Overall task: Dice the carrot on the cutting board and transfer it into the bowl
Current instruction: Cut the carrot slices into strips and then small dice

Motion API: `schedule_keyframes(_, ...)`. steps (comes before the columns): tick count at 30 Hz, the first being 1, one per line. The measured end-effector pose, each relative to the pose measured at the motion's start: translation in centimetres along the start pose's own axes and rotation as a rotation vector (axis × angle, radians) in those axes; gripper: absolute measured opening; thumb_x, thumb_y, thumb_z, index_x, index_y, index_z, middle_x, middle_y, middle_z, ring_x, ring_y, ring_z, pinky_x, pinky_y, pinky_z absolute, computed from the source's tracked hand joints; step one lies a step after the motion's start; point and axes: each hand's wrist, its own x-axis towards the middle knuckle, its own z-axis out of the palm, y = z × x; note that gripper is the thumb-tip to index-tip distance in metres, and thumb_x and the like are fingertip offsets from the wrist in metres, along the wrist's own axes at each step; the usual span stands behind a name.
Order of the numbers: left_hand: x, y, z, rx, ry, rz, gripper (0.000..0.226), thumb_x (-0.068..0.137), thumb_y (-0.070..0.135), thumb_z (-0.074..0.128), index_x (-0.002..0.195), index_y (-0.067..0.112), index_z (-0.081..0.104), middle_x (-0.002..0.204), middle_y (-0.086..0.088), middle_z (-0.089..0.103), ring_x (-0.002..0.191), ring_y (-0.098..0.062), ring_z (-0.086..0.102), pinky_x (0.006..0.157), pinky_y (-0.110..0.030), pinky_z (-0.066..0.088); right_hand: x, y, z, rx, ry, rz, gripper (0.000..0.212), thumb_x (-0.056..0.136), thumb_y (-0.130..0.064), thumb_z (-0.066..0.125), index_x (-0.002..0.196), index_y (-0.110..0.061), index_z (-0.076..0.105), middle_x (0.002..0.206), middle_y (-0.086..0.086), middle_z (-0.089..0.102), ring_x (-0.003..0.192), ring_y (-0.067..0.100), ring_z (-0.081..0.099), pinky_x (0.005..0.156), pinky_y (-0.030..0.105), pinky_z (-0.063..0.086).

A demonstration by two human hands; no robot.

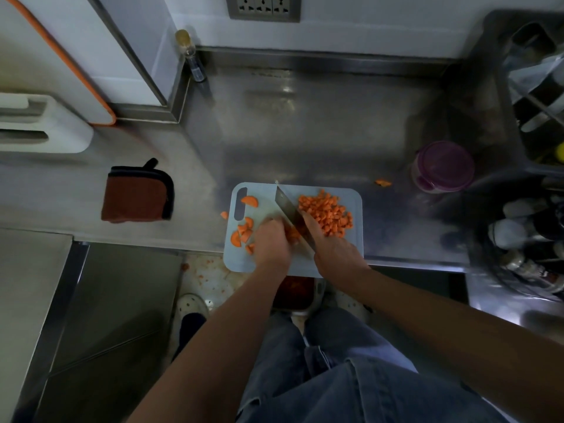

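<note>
At the worktop's (335, 123) left edge you have a folded brown potholder (137, 193). Near the right edge sits a purple-lidded container (442, 166). A glass bottle (190, 54) stands in the back left corner, under the wall sockets (263, 7). A dish rack (534, 87) fills the right side.

- The right hand (332, 248) grips a cleaver (290, 210) over the cutting board (354, 254).
- The left hand (271, 242) steadies carrot pieces (293, 233).
- Diced carrot (328, 213) lies heaped on the right, half-moon slices (244, 232) on the left.
</note>
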Motion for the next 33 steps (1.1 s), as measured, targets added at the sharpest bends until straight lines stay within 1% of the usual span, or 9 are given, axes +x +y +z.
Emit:
schedule_keyframes(3, -0.1, 0.1, 0.0, -0.028, -0.006, -0.025, 0.017, 0.081, 0.017, 0.072, 0.096, 0.013, 0.066, 0.102, -0.004, 0.063, 0.095, -0.02, 0.06, 0.081, -0.029, 0.045, 0.2, 0.0, 0.0, -0.008, -0.014, -0.004, 0.086, 0.092, -0.004, 0.045, 0.15, -0.034, -0.01, 0.094, 0.013, 0.063, 0.08, 0.028, 0.061, 0.075, 0.043, 0.051)
schedule_keyframes(6, -0.2, 0.0, 0.0, -0.031, 0.0, -0.022, 0.017, 0.081, 0.017, 0.071, 0.096, 0.013, 0.064, 0.101, -0.004, 0.063, 0.094, -0.02, 0.059, 0.078, -0.027, 0.042, 0.3, -0.1, 0.5, -0.015, -0.023, 0.013, 0.088, 0.092, -0.002, 0.045, 0.15, -0.035, -0.012, 0.097, 0.014, 0.062, 0.082, 0.027, 0.061, 0.076, 0.043, 0.053)
schedule_keyframes(13, -0.6, -0.2, -0.3, 0.005, -0.005, 0.064, 0.026, 0.082, 0.021, 0.07, 0.104, 0.011, 0.062, 0.107, -0.008, 0.059, 0.096, -0.024, 0.058, 0.083, -0.034, 0.047, 0.2, 0.4, 0.4, 0.017, 0.051, 0.004, 0.081, 0.095, -0.008, 0.041, 0.15, -0.037, -0.01, 0.084, 0.009, 0.059, 0.07, 0.027, 0.058, 0.066, 0.041, 0.049)
schedule_keyframes(17, -1.1, -0.6, -0.3, -0.023, 0.017, 0.097, 0.014, 0.087, 0.018, 0.064, 0.1, 0.013, 0.067, 0.104, -0.004, 0.06, 0.093, -0.02, 0.058, 0.083, -0.032, 0.049, 0.2, 0.6, 0.2, 0.113, 0.107, -0.023, 0.076, 0.098, -0.015, 0.041, 0.148, -0.04, -0.01, 0.083, 0.01, 0.063, 0.069, 0.025, 0.06, 0.07, 0.045, 0.054)
schedule_keyframes(21, -0.9, -0.8, -0.4, -0.07, 0.027, 0.055, 0.01, 0.088, 0.02, 0.064, 0.092, 0.014, 0.071, 0.094, -0.003, 0.068, 0.083, -0.016, 0.062, 0.079, -0.034, 0.052, -0.2, 0.4, -0.4, 0.104, 0.117, -0.053, 0.075, 0.098, -0.015, 0.04, 0.151, -0.035, -0.008, 0.08, 0.006, 0.057, 0.066, 0.022, 0.054, 0.065, 0.036, 0.045)
schedule_keyframes(24, -0.3, -0.7, -0.7, -0.033, 0.03, 0.044, 0.011, 0.088, 0.022, 0.064, 0.091, 0.015, 0.072, 0.091, -0.003, 0.069, 0.08, -0.016, 0.062, 0.071, -0.027, 0.047, -0.2, 0.4, -0.6, 0.105, 0.121, -0.035, 0.074, 0.098, -0.016, 0.04, 0.15, -0.036, -0.008, 0.086, 0.009, 0.062, 0.067, 0.023, 0.056, 0.065, 0.037, 0.046)
schedule_keyframes(27, 0.3, -0.7, -1.1, -0.026, 0.035, 0.028, 0.012, 0.089, 0.017, 0.062, 0.091, 0.012, 0.072, 0.094, -0.006, 0.071, 0.084, -0.02, 0.064, 0.071, -0.028, 0.046, -0.1, 0.5, -0.6, 0.097, 0.115, -0.031, 0.073, 0.099, -0.017, 0.041, 0.15, -0.037, -0.007, 0.089, 0.01, 0.063, 0.069, 0.023, 0.057, 0.064, 0.037, 0.047)
schedule_keyframes(30, 0.7, -0.5, -1.4, -0.012, 0.042, 0.019, 0.013, 0.091, 0.016, 0.059, 0.092, 0.009, 0.071, 0.094, -0.008, 0.07, 0.086, -0.022, 0.064, 0.067, -0.025, 0.038, -0.1, 0.3, -0.5, 0.107, 0.106, -0.025, 0.074, 0.098, -0.015, 0.04, 0.148, -0.04, -0.008, 0.086, 0.009, 0.062, 0.069, 0.023, 0.059, 0.066, 0.041, 0.052)
schedule_keyframes(33, 0.8, -0.6, -1.5, -0.01, 0.059, 0.039, 0.015, 0.093, 0.019, 0.058, 0.095, 0.009, 0.069, 0.098, -0.009, 0.067, 0.087, -0.023, 0.063, 0.069, -0.026, 0.037, -0.1, 0.1, -0.3, 0.098, 0.09, -0.021, 0.076, 0.097, -0.013, 0.04, 0.149, -0.039, -0.009, 0.079, 0.009, 0.06, 0.068, 0.025, 0.058, 0.068, 0.043, 0.053)
